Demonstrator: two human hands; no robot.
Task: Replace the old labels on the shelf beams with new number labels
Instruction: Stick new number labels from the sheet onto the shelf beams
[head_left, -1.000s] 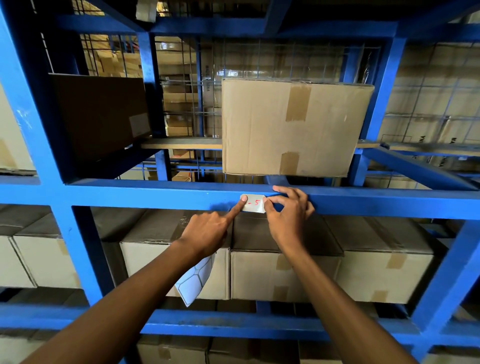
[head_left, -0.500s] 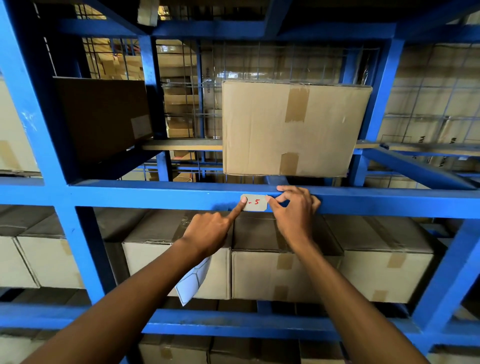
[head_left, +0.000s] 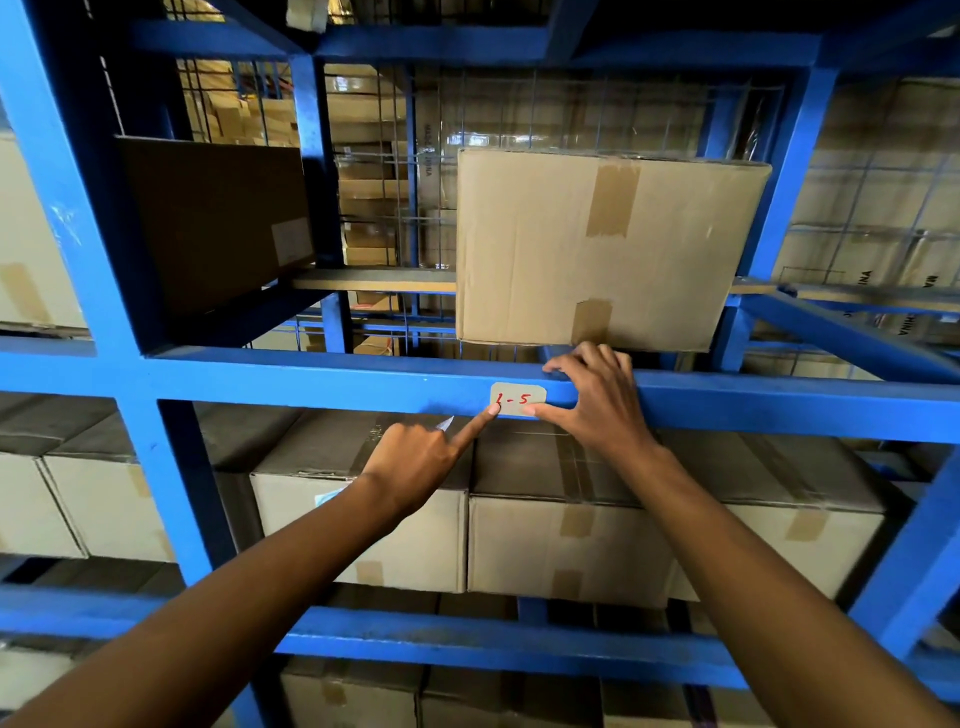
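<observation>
The small beige rounded paper label (head_left: 518, 399) marked 1-5 sits on the front of the blue steel shelf beam (head_left: 311, 382). Your right hand (head_left: 597, 400) hooks over the beam, thumb on the label's right edge. With the left hand (head_left: 415, 462) — index fingertip at the lower-left corner, other fingers curled round a pale paper sliver (head_left: 445, 423) — press outward, sealing each corner.

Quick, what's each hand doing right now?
Left hand: index finger presses the label; other fingers curl round a white sheet, mostly hidden.
Right hand: thumb on the label, fingers hooked over the shelf beam.
</observation>
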